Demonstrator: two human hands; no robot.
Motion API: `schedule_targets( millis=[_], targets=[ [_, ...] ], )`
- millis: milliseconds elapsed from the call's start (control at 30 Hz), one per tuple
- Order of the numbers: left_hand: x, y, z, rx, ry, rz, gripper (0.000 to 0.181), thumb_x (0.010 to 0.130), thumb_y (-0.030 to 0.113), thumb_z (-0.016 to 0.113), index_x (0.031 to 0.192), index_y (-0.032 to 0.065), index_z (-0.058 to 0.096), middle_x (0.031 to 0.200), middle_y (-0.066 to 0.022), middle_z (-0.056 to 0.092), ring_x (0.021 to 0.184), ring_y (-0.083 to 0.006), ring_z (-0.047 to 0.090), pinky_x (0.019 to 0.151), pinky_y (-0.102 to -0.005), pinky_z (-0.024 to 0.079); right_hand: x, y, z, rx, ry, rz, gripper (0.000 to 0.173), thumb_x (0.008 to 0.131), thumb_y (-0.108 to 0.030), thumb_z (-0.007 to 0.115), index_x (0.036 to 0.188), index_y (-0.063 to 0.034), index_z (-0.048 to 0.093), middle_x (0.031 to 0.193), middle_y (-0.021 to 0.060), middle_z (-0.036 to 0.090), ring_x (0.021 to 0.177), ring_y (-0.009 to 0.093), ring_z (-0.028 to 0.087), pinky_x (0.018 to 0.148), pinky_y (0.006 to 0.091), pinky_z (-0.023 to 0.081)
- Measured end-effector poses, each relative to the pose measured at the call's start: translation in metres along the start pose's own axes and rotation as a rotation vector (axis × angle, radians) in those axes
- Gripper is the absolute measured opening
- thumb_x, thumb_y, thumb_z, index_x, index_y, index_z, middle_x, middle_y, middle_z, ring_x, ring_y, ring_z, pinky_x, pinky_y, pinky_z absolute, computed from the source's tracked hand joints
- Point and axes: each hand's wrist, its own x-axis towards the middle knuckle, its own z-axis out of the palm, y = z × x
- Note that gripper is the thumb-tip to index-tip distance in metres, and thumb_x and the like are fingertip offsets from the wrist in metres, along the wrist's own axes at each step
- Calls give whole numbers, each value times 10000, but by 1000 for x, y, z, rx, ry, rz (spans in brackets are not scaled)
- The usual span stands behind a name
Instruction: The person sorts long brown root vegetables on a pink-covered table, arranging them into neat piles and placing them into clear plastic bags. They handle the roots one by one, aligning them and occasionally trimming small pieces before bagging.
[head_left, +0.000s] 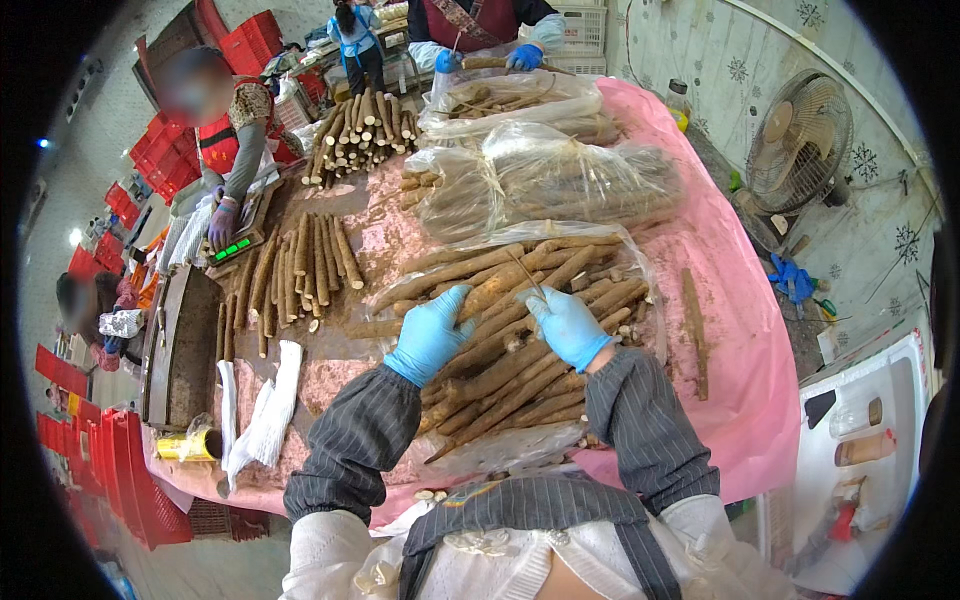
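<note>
A heap of long brown roots, which look like Chinese yams (517, 367), lies on an opened clear plastic bag (510, 442) in front of me. My left hand (431, 334), in a light-blue glove, is curled around one yam (367, 328) whose end sticks out to the left. In my right hand (566, 326), gloved alike, is a thin, dark, narrow strip (526, 271) pointing up and left over the heap. Whether it is a blade seen edge-on or a thin root tip is unclear. Broken pale pieces lie among the yams by that hand.
Sorted yams (307, 262) and a cut stack (364, 135) lie left on the pink-covered table (750, 420). A wrapped bundle (547, 187) lies beyond the heap. One co-worker (247, 127) touches a scale (240, 247); another (480, 30) holds a yam opposite. A fan (802, 142) stands right.
</note>
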Motion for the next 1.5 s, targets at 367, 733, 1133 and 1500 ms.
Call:
schedule_targets(
  millis=[367,733,1133,1500],
  targets=[
    [15,-4,-70,-1495,740,-223,416,943,330,568,1227,33,502,811,10,515,716,-108,504,610,-238,436,-52,-29,41,430,-326,109,499,919,-322,609,1316,-44,487,767,1,608,493,46,438,437,217,363],
    [-46,31,19,-1693,456,-731,297,886,222,659,1144,112,562,1085,-9,597,980,-135,572,874,-294,501,-48,-22,39,385,222,-124,333,986,-254,494,1236,-44,561,844,42,607,724,132,584,661,279,486],
    [-63,34,29,-1916,346,-514,382,916,224,610,1236,46,501,1207,-50,576,1080,-155,558,891,-298,500,-25,2,40,416,-180,175,385,991,-357,454,1162,-32,567,679,28,616,468,102,473,442,262,397],
    [-41,42,25,-1283,133,-582,413,845,120,695,1205,18,522,1123,-71,602,1049,-179,562,927,-310,441,-51,3,19,642,-181,244,459,931,-392,566,1194,-18,525,564,-27,474,438,52,412,390,212,335]
  ],
)
